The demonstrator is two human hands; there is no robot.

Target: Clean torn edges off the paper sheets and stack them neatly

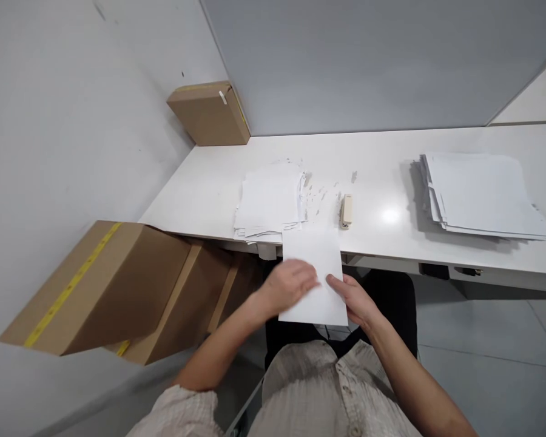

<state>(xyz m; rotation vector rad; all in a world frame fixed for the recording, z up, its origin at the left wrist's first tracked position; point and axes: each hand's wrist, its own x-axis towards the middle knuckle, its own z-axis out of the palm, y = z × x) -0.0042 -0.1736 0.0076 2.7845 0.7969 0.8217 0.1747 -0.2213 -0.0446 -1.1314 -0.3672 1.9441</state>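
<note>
Sheet (317, 273): held at the desk (391, 145) edge, below the stapler (346, 210).
Left hand (287, 285): fingers pinching it.
Right hand (355, 298): pinching its right edge.
Handling: probably light, floppy; best gripped by edges.

The white worktop (382, 145) is carrying an untidy paper pile (269, 203) near its front edge, paper scraps (321, 194) and a beige stapler (346, 210) just beside it, and another paper stack (480, 194) lying well apart
</note>
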